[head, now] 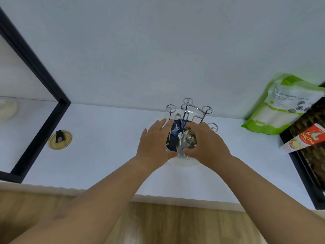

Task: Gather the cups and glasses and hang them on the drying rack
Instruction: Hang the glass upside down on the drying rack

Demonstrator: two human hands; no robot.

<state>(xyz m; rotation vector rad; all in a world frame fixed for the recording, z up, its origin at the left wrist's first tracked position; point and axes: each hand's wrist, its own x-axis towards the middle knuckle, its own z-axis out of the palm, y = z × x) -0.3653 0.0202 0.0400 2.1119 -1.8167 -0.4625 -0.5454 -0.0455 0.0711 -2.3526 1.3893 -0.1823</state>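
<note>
A chrome wire drying rack [189,110] with looped prongs stands on a round white base [186,162] at the back of the white counter. My right hand [207,143] grips a clear glass [187,144], turned upside down and tilted over the rack's near side. My left hand [155,143] is spread with fingers apart just left of the glass, its fingertips reaching over another clear glass [173,128] on the rack's left prong. Something dark with blue print [175,133] lies inside the rack, partly hidden by my hands.
A round yellowish lid with a black tab [59,139] lies on the counter to the left, beside a black-framed panel [35,95]. At the right stand a green-and-white pouch [281,106], a red-and-white tube [304,140] and a dark woven basket [313,138]. The counter's front edge [175,198] runs above wooden flooring.
</note>
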